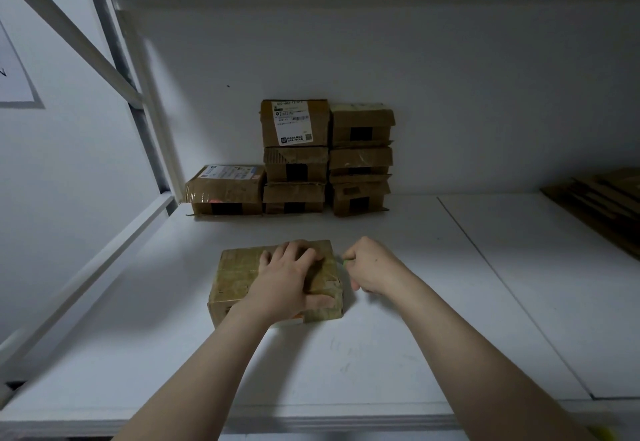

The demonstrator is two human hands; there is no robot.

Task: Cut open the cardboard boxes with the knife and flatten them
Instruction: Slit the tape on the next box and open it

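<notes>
Pressing flat on the taped brown cardboard box (pixel 242 278), the left hand (pixel 287 281) pins it to the white shelf board (pixel 381 354); its long axis runs left-right. Just beside its right end, the right hand (pixel 372 267) clenches a green-handled knife (pixel 347 262).

brown boxes (pixel 294 158), white shelf (pixel 415 302)

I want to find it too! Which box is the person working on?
Look at the wide white shelf, where brown boxes are stacked against the back wall. Nearer the front lies one taped cardboard box by itself. It is the only one apart from the stacks, with a left hand pressing on its top.
</notes>
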